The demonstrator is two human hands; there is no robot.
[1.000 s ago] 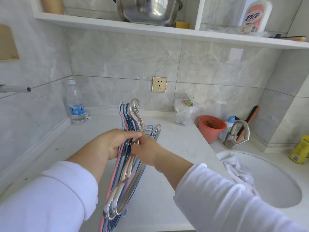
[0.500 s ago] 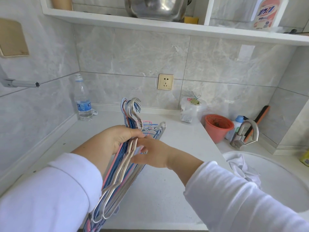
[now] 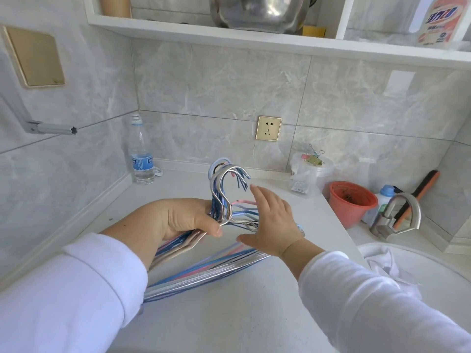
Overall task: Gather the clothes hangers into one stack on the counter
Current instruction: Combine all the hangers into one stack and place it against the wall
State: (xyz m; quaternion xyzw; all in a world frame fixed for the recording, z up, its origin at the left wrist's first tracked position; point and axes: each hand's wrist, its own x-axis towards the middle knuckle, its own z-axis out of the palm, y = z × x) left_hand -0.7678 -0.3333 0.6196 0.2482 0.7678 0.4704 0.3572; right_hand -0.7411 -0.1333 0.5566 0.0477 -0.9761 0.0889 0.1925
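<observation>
A bundle of several hangers [image 3: 204, 272], silver, blue and pink, lies low over the pale counter [image 3: 229, 314] in the middle of the view, hooks pointing toward the back wall. My left hand [image 3: 183, 217] is closed around the bundle just below the hooks. My right hand [image 3: 271, 220] is flat with fingers spread, pressed against the right shoulders of the hangers without gripping them. My left sleeve hides the bundle's near end.
A water bottle [image 3: 141, 154] stands in the back left corner. A clear tub with clips [image 3: 309, 174], an orange pot [image 3: 350, 202], a small bottle and a brush line the back right. A faucet [image 3: 395, 217] and a sink [image 3: 433, 289] holding a white cloth lie to the right.
The hanger bundle has tipped from steeply tilted to nearly flat over the counter. My right hand let go of the necks and opened flat against the right side.
</observation>
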